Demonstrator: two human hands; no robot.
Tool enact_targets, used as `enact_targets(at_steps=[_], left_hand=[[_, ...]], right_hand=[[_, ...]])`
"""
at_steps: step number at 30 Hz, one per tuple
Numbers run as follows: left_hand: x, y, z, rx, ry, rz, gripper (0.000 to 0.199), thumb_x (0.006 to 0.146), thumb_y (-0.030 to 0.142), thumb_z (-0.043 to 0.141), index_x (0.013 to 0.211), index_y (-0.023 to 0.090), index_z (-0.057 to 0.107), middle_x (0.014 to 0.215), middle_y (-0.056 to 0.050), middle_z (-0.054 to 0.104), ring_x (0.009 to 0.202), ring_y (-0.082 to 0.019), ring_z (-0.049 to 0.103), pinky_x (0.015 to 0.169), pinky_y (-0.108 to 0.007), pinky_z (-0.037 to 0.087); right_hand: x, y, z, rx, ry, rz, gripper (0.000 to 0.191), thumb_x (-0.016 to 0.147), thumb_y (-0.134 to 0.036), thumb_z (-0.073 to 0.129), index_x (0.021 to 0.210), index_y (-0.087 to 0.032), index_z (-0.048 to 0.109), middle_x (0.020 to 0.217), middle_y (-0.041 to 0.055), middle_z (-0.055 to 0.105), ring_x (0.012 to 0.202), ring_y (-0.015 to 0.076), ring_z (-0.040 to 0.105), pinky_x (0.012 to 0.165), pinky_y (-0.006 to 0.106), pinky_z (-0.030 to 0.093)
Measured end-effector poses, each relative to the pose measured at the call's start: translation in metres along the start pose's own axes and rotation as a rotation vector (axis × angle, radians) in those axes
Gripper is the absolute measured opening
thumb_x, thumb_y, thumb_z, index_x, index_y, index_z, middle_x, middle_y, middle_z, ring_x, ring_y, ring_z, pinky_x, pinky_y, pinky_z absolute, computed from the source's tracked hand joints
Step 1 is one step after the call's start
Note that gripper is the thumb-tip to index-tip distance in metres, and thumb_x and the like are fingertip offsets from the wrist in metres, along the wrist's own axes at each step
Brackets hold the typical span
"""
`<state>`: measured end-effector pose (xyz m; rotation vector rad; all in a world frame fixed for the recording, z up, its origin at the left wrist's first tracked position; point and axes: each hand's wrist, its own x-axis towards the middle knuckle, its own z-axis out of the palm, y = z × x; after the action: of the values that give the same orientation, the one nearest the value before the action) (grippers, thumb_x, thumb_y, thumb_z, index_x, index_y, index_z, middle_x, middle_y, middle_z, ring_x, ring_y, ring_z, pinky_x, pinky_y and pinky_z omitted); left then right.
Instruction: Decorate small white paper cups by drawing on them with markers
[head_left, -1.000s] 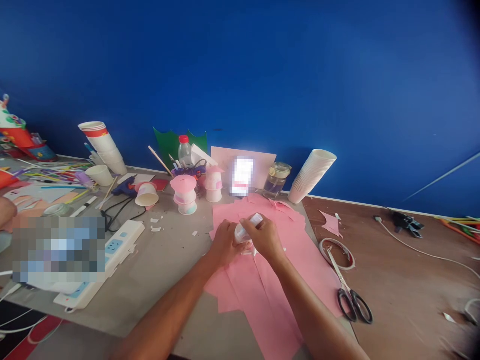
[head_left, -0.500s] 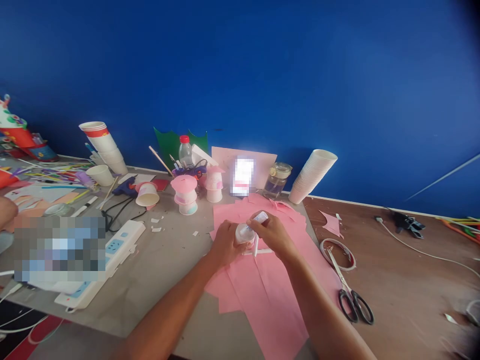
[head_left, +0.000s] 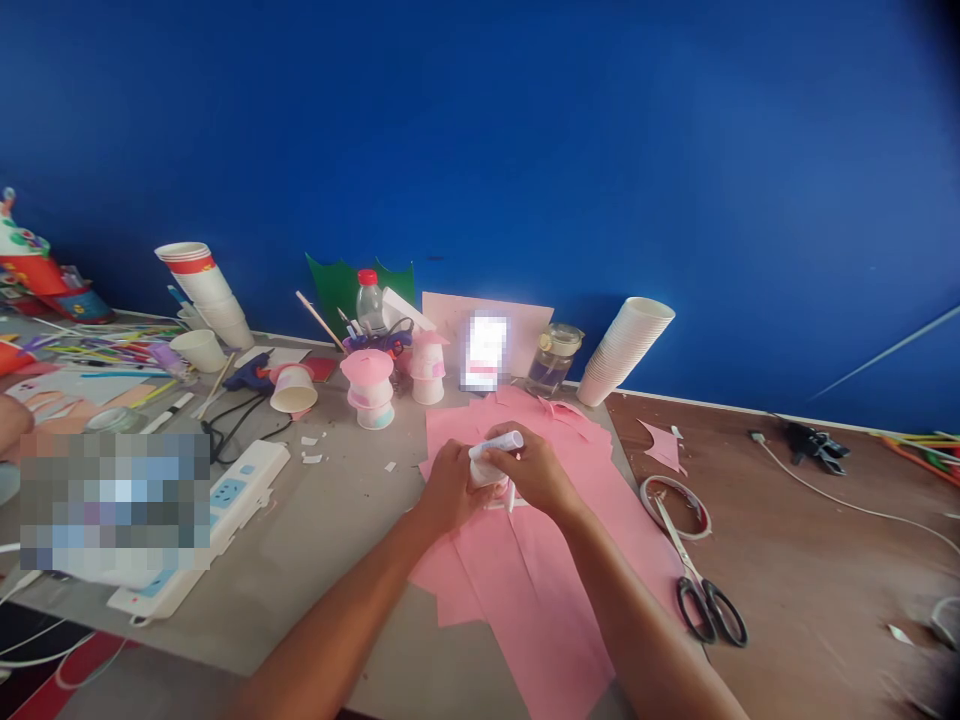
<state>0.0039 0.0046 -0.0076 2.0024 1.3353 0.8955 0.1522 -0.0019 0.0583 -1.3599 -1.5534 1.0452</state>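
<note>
My left hand [head_left: 452, 487] is closed around a small white paper cup [head_left: 487, 470], tilted over the pink paper [head_left: 551, 620]. In my right hand [head_left: 531, 470] is a white marker-like tube [head_left: 504, 442], gripped between bent fingers and lying across the top of the cup. Its tip is hidden behind the fingers and cup. A thin white stick-like piece [head_left: 511, 497] shows just under my right hand. Left of the hands stand two stacks of cups with pink paper tops, one nearer [head_left: 370, 388] and one farther back [head_left: 429, 367].
Scissors [head_left: 697, 590] overlap a tape roll [head_left: 676, 507] at the right. A tall cup stack [head_left: 626, 350] and a glass jar [head_left: 555, 358] stand behind. A power strip [head_left: 225, 510] is at the left. Part of another person's hand [head_left: 13, 425] shows at the left edge.
The tube in my right hand has tilted flatter and shifted left across the cup, and my right fingers have moved a little left with it. My left hand has barely moved.
</note>
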Motion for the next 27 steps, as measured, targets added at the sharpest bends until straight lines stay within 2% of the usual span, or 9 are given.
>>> enact_targets(at_steps=[7,11,18,24,27], left_hand=[[0.001,-0.005,0.003,0.082,0.000,-0.012,0.028,0.072,0.034,0.069,0.091,0.019,0.054,0.090,-0.006,0.049,0.088,-0.025,0.051,0.077,-0.043,0.049],[0.001,-0.005,0.002,0.079,-0.005,0.005,0.028,0.073,0.033,0.068,0.093,0.018,0.055,0.092,-0.006,0.049,0.091,-0.024,0.051,0.078,-0.041,0.048],[-0.001,-0.005,0.002,0.038,0.028,0.091,0.031,0.073,0.035,0.068,0.098,0.018,0.059,0.092,-0.008,0.052,0.091,-0.026,0.051,0.079,-0.044,0.048],[-0.001,-0.005,0.001,0.044,0.009,0.081,0.030,0.074,0.035,0.067,0.097,0.017,0.060,0.092,-0.010,0.053,0.091,-0.027,0.052,0.078,-0.045,0.048],[-0.001,-0.006,0.002,0.065,0.003,0.082,0.028,0.074,0.032,0.068,0.096,0.017,0.059,0.091,-0.009,0.053,0.091,-0.027,0.051,0.078,-0.045,0.048]], right_hand=[[0.003,0.007,0.006,-0.174,0.155,-0.107,0.015,0.074,-0.032,0.061,0.083,-0.021,0.064,0.077,0.0010,0.067,0.060,0.0137,0.055,0.064,0.028,0.045],[0.003,0.005,0.006,-0.266,0.223,-0.155,0.014,0.074,-0.032,0.061,0.082,-0.021,0.063,0.079,0.0029,0.069,0.062,0.0152,0.058,0.066,0.029,0.044],[0.000,-0.006,-0.005,-0.286,0.332,-0.111,0.015,0.075,-0.035,0.061,0.078,-0.020,0.062,0.077,0.0030,0.068,0.061,0.0156,0.056,0.064,0.029,0.043],[-0.002,-0.010,-0.010,-0.181,0.164,0.035,0.016,0.074,-0.036,0.059,0.076,-0.021,0.062,0.073,0.0014,0.067,0.064,0.0174,0.058,0.059,0.027,0.044],[-0.001,-0.008,-0.005,-0.194,0.146,0.037,0.015,0.074,-0.035,0.059,0.078,-0.021,0.062,0.072,0.0005,0.067,0.065,0.0170,0.058,0.060,0.027,0.044]])
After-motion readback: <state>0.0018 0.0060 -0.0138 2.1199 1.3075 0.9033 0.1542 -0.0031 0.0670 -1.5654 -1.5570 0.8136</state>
